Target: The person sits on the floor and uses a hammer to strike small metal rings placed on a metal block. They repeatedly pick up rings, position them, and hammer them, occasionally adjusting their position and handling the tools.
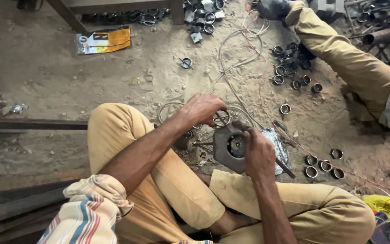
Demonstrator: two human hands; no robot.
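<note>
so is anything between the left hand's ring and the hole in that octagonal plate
Nothing visible. The left hand holds a metal ring just above the octagonal plate, which the right hand steadies. The plate's round hole shows open, and only a short stretch of bare plate lies between ring and hole.

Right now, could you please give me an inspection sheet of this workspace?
Surface: sandy dirt floor, bare patches.
Job's things: octagonal metal plate with a round hole, upright; small metal ring above it.
Clutter: loose rings at right, more rings farther off, yellow packet.
Grip: left hand pinches the small metal ring; right hand holds the plate.
Cables: pale wires trail across the floor.
Surroundings: another person's leg; steel bars at left.
</note>
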